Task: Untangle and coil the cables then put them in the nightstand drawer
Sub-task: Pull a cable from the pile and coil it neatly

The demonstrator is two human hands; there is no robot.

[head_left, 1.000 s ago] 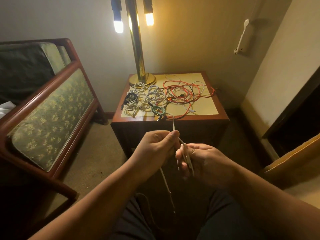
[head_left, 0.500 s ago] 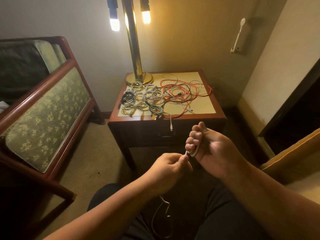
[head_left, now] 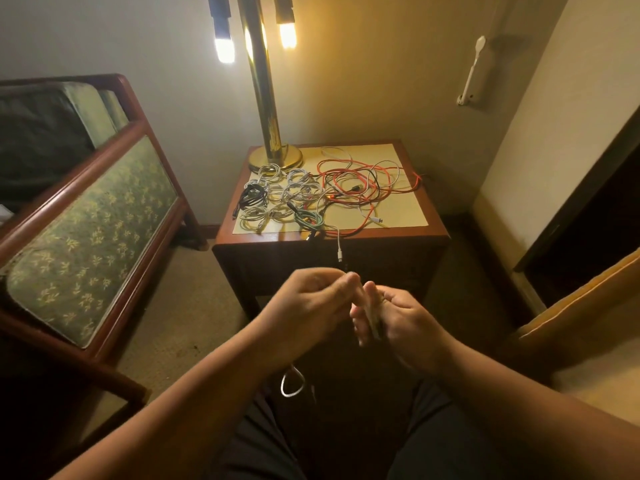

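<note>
My left hand [head_left: 311, 303] and my right hand [head_left: 401, 320] meet in front of the nightstand [head_left: 398, 247], both closed on a thin white cable [head_left: 372, 318] wrapped in loops over my right fingers. Its loose end [head_left: 292, 384] hangs in a loop below my left hand, over my lap. On the nightstand top lie several coiled white, black and green cables [head_left: 277, 199] at the left and a tangle of red, white and black cables [head_left: 360, 185] at the right. One white plug [head_left: 341, 252] dangles over the front edge. The drawer front is dark and hard to make out.
A brass floor-lamp base [head_left: 275, 157] stands at the nightstand's back left corner. A wooden-framed sofa with green patterned cushions [head_left: 90, 230] is at the left. A yellow cushion edge [head_left: 581, 306] is at the right. A white handset [head_left: 472, 71] hangs on the wall.
My left hand has come up from below to meet my right hand, bringing the white cable over the right fingers. The hanging end has grown shorter.
</note>
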